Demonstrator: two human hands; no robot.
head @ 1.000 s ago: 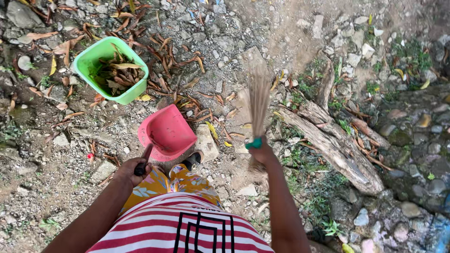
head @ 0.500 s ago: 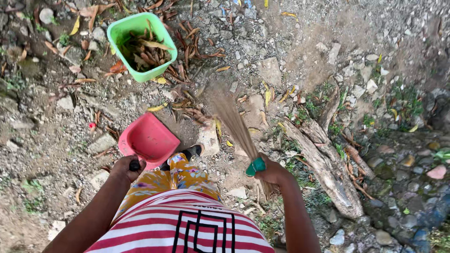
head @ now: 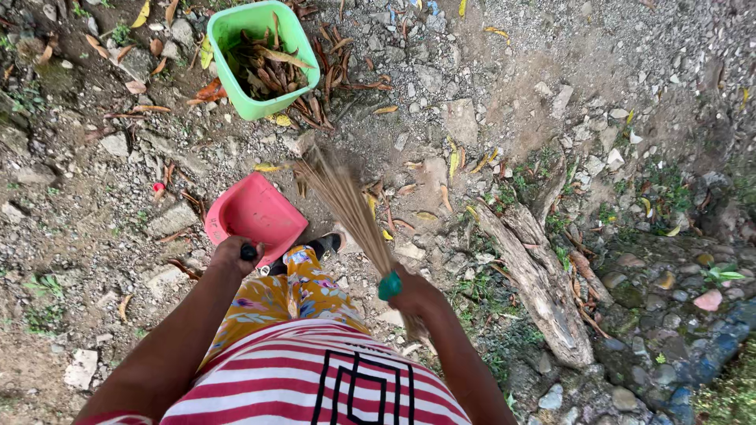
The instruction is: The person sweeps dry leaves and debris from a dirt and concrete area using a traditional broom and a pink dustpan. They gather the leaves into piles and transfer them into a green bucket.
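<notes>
My left hand (head: pixel 230 253) grips the black handle of a pink dustpan (head: pixel 253 214) that rests on the stony ground in front of my foot. My right hand (head: pixel 415 295) holds a stick broom (head: pixel 344 198) by its green-banded grip. Its straw bristles slant up and to the left, their tips on the ground just beyond the dustpan's far right corner. A green plastic bin (head: pixel 253 47) full of dry leaves and twigs stands farther away, at the top left.
Dry leaves and pods (head: pixel 331 86) lie scattered around the bin and on the gravel. A weathered log (head: pixel 534 277) lies to the right, with wet stones and grass beyond it. Flat rocks (head: pixel 172 219) sit left of the dustpan.
The broom has swung from upright to a slant toward the left, bristles now beside the dustpan. The view has shifted, bringing the bin nearer the top centre. The dustpan stays gripped.
</notes>
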